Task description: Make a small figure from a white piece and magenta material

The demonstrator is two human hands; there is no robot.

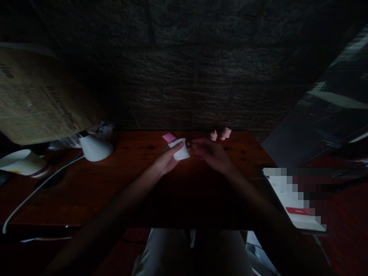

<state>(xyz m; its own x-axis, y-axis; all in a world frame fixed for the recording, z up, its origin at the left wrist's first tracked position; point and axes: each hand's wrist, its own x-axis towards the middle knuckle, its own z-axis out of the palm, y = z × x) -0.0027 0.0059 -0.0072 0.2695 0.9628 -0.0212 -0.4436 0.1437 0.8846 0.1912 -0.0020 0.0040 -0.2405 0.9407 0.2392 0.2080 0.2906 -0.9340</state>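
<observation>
A small white piece with an uneven top edge [181,150] is held in my left hand [166,163], the thumb lying across its front. From this picture I cannot tell whether it is folded tissue or something firmer. A flat pink square [169,137] shows just behind that hand. Close by on the right, my right hand [214,155] has its fingers curled together, apart from the white piece. A dim pinkish-red patch shows at those fingertips, too dark to name. Beyond it, two small pink lumpy shapes [213,135] [226,133] stand at the back of the table.
The brown wooden table [94,195] meets a dark block wall [178,76]. To the left are a paper bag [37,96], a white cone-shaped object [94,148] with a cable [43,183], and a paper cup [21,163]. A white box [293,199] lies at the right edge.
</observation>
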